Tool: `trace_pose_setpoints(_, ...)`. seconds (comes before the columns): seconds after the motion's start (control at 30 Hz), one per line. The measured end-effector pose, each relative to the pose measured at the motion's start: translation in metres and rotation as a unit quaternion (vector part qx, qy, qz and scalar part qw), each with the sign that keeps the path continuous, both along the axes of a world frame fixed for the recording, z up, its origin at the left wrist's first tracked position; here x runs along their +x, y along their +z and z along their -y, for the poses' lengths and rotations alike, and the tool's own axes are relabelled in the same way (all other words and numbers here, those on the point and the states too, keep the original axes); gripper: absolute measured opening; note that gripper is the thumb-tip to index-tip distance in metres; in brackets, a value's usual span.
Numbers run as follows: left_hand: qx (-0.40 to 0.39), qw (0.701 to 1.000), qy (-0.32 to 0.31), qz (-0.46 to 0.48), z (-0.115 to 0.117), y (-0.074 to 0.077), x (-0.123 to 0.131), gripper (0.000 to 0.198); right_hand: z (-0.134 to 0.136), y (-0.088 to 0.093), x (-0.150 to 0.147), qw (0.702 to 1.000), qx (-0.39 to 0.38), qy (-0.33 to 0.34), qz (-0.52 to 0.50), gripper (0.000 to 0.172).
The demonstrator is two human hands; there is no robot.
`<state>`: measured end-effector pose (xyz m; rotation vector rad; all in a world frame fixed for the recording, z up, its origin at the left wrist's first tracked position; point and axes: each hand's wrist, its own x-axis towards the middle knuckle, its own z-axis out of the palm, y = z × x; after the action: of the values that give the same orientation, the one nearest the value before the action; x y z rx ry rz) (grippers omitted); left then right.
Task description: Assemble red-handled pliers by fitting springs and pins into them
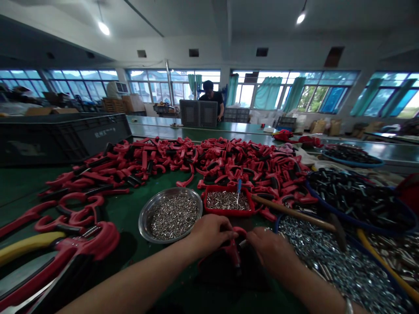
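My left hand [211, 235] pinches a red tool handle [233, 250] with a dark lower end, low in the middle of the view. A coil spring [242, 243] shows on the right side of this handle. My right hand [275, 253] is at the spring side, its fingers bent together against the same piece; its fingertips are partly hidden. Beneath the handle is a dark block [252, 272]. Just beyond my hands stand a metal bowl [144, 218] of small silver pins and a red tray [229, 213] of metal pins with a blue-handled screwdriver [239, 186] in it.
Red handles [222, 161] lie heaped across the green table. A wooden-handled hammer [301, 212] rests over a basin of metal parts [330, 261] at right, beside a basin of black parts [356, 196]. A grey crate [65, 135] stands left. A person [212, 100] is behind further crates.
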<state>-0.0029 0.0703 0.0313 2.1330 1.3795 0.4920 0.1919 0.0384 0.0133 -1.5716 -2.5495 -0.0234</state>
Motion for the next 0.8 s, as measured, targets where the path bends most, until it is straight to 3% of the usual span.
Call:
trace_pose_setpoints(0.1,0.037,0.998,0.006,-0.041,0.001,-0.005,0.002,0.027,0.007,-0.014,0.004,0.999,0.036,0.007,0.035,0.037)
trace_pose_setpoints(0.2,0.082,0.994,0.004,-0.065,0.002,-0.01,0.004,0.025,0.015,-0.03,0.009,0.988,0.119,0.015,0.094,0.055)
trace_pose_setpoints(0.27,0.106,0.991,0.009,-0.084,0.003,-0.011,0.005,0.026,0.019,-0.036,0.011,0.981,0.153,0.012,0.118,0.057)
trace_pose_setpoints(0.37,0.135,0.983,0.005,-0.122,0.006,-0.01,0.008,0.024,0.021,-0.038,0.011,0.979,0.165,0.012,0.119,0.053)
trace_pose_setpoints(0.6,0.203,0.951,-0.087,-0.216,0.022,-0.01,0.01,0.021,0.027,-0.04,0.011,0.978,0.172,-0.004,0.119,0.062)
trace_pose_setpoints(0.67,0.208,0.944,-0.105,-0.235,0.028,-0.012,0.006,0.029,0.03,-0.041,0.011,0.979,0.17,-0.003,0.115,0.063)
trace_pose_setpoints(0.8,0.201,0.946,-0.122,-0.225,0.038,-0.016,-0.004,0.086,0.033,-0.036,0.013,0.989,0.125,0.011,0.08,0.066)
